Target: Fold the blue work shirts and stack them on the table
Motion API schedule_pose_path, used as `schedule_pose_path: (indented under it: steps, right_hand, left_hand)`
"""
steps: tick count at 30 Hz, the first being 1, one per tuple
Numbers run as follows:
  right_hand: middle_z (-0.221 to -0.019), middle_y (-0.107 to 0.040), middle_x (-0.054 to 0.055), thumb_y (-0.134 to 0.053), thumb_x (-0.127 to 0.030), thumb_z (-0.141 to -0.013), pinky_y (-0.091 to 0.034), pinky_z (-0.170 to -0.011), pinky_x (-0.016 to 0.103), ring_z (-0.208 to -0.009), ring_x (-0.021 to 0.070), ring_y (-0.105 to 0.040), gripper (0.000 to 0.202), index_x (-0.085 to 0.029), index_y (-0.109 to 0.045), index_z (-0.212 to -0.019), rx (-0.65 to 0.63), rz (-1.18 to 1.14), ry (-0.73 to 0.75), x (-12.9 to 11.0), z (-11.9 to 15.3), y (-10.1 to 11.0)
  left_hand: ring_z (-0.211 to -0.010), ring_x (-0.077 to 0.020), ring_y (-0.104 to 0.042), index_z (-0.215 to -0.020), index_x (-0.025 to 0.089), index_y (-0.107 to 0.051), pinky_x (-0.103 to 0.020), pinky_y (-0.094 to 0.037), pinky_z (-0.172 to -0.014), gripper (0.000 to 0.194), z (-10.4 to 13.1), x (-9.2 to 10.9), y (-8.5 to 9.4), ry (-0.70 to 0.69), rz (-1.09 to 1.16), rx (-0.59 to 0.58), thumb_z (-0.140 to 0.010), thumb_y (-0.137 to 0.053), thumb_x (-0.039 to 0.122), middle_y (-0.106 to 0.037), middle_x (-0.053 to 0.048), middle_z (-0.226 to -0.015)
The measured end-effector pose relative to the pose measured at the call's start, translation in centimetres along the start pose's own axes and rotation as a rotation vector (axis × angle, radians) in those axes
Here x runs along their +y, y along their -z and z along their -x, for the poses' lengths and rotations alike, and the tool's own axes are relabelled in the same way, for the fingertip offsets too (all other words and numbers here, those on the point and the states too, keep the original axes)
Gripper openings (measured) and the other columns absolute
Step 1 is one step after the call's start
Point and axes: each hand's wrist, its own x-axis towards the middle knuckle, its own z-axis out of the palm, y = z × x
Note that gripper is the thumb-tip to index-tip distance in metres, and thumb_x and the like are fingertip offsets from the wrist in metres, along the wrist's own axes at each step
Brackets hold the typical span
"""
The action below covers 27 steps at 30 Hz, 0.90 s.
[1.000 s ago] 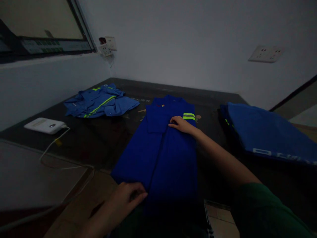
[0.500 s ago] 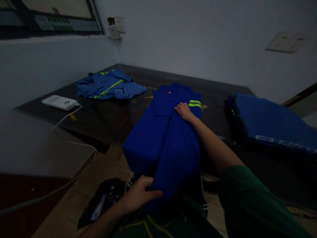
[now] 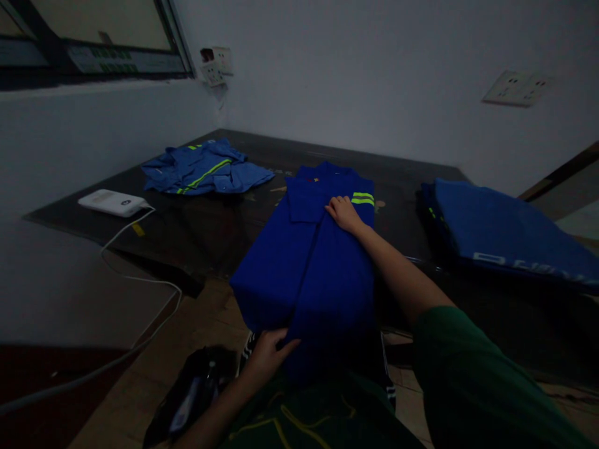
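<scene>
A blue work shirt (image 3: 271, 262) with a collar and yellow-green stripes lies lengthwise from the table to over my lap, its lower part hanging past the table edge. A long side panel is folded inward over it, and a sleeve end lies across its upper part. My left hand (image 3: 271, 352) pinches the panel's lower edge between thumb and fingers, near the hem. Beside the stripes, my right hand (image 3: 345, 213) is bent on the upper end of the fold, gripping the cloth; its fingertips are partly hidden.
On the dark table (image 3: 187, 240) lies a crumpled lighter-blue garment (image 3: 206, 168) at the back left. A white power bank (image 3: 113, 202) with a cable is near the left edge. Folded blue garments (image 3: 505, 224) are stacked at right. A black bag (image 3: 196, 386) rests on the floor.
My left hand has moved slightly forward with the panel's lower edge, and the panel now lies flatter. My right hand stays at the same place on the shirt. The view has tilted up a little.
</scene>
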Motion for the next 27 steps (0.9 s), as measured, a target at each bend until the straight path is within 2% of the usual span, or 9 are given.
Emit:
schedule_pose_path:
  steps: [5,7,10,12,14,16,19,22,27]
  right_hand:
    - [-0.105,-0.059,0.016,-0.032,-0.037,-0.097,-0.038,-0.093,0.042,-0.100,0.0286,-0.049,0.038,-0.013,-0.059,-0.108,0.021,0.031,-0.026,-1.2,0.5,1.3]
    - [-0.109,-0.059,0.016,-0.034,-0.036,-0.097,-0.039,-0.094,0.042,-0.104,0.0287,-0.049,0.037,-0.013,-0.059,-0.111,0.031,-0.005,-0.046,-1.7,0.9,2.1]
    - [-0.119,-0.056,0.016,-0.035,-0.035,-0.097,-0.037,-0.100,0.042,-0.114,0.0280,-0.046,0.039,-0.013,-0.055,-0.121,0.092,-0.103,-0.071,-2.4,2.3,3.6]
    - [-0.126,-0.053,0.017,-0.035,-0.037,-0.097,-0.034,-0.105,0.043,-0.122,0.0283,-0.044,0.043,-0.012,-0.051,-0.128,0.131,-0.155,-0.085,-3.1,4.2,4.7]
    - [-0.135,-0.048,0.017,-0.035,-0.041,-0.096,-0.032,-0.107,0.048,-0.129,0.0300,-0.040,0.050,-0.014,-0.045,-0.136,0.105,-0.187,-0.104,-4.0,6.8,5.6]
    - [-0.144,-0.041,0.016,-0.036,-0.048,-0.095,-0.030,-0.109,0.052,-0.135,0.0323,-0.033,0.058,-0.017,-0.037,-0.143,0.022,-0.204,-0.134,-4.9,9.7,6.2]
    - [-0.152,-0.030,0.016,-0.038,-0.058,-0.091,-0.027,-0.111,0.053,-0.141,0.0349,-0.024,0.070,-0.017,-0.030,-0.148,-0.116,-0.192,-0.214,-5.8,13.8,6.4]
    - [-0.155,-0.024,0.016,-0.038,-0.062,-0.090,-0.023,-0.112,0.056,-0.143,0.0360,-0.018,0.075,-0.017,-0.030,-0.149,-0.189,-0.147,-0.242,-6.0,16.1,6.0]
    - [-0.156,-0.020,0.014,-0.034,-0.064,-0.091,-0.015,-0.112,0.063,-0.144,0.0351,-0.014,0.072,-0.022,-0.029,-0.149,-0.206,-0.070,-0.216,-5.7,16.5,5.8]
  left_hand:
    - [-0.090,-0.0228,-0.067,-0.094,0.018,-0.071,-0.032,-0.049,-0.084,0.025,0.2,0.0,-0.2,-0.006,-0.203,0.038,-0.088,-0.052,0.034,-0.074,-0.007,-0.099]
    - [-0.091,-0.0236,-0.068,-0.098,0.020,-0.070,-0.031,-0.050,-0.082,0.024,0.7,0.3,0.8,0.035,-0.345,0.035,-0.086,-0.056,0.034,-0.074,-0.007,-0.100]
    - [-0.085,-0.0218,-0.070,-0.101,0.024,-0.070,-0.028,-0.052,-0.075,0.026,1.7,1.3,3.6,0.071,-0.487,0.098,-0.086,-0.057,0.040,-0.075,-0.004,-0.096]
    - [-0.080,-0.0191,-0.070,-0.098,0.025,-0.070,-0.027,-0.052,-0.072,0.026,2.0,2.6,5.5,-0.047,-0.519,0.186,-0.090,-0.052,0.041,-0.075,-0.003,-0.092]
    - [-0.081,-0.0182,-0.069,-0.095,0.023,-0.070,-0.029,-0.052,-0.077,0.025,1.4,4.4,6.6,-0.279,-0.544,0.258,-0.092,-0.049,0.036,-0.074,-0.004,-0.090]
    - [-0.095,-0.0196,-0.066,-0.099,0.021,-0.069,-0.035,-0.049,-0.089,0.024,-0.1,6.4,6.5,-0.529,-0.589,0.253,-0.093,-0.049,0.031,-0.072,-0.006,-0.099]
    - [-0.127,-0.0236,-0.048,-0.125,0.025,-0.058,-0.047,-0.032,-0.110,0.034,-3.1,8.9,5.1,-0.737,-0.733,0.079,-0.092,-0.053,0.031,-0.057,-0.008,-0.134]
    - [-0.142,-0.0268,-0.025,-0.144,0.029,-0.036,-0.053,-0.017,-0.115,0.064,-5.1,9.6,3.8,-0.730,-0.886,-0.056,-0.086,-0.062,0.038,-0.033,-0.008,-0.153]
    - [-0.144,-0.0270,-0.021,-0.147,0.030,-0.029,-0.049,-0.021,-0.115,0.075,-5.3,9.0,3.1,-0.666,-0.980,-0.063,-0.082,-0.067,0.034,-0.025,-0.009,-0.156]
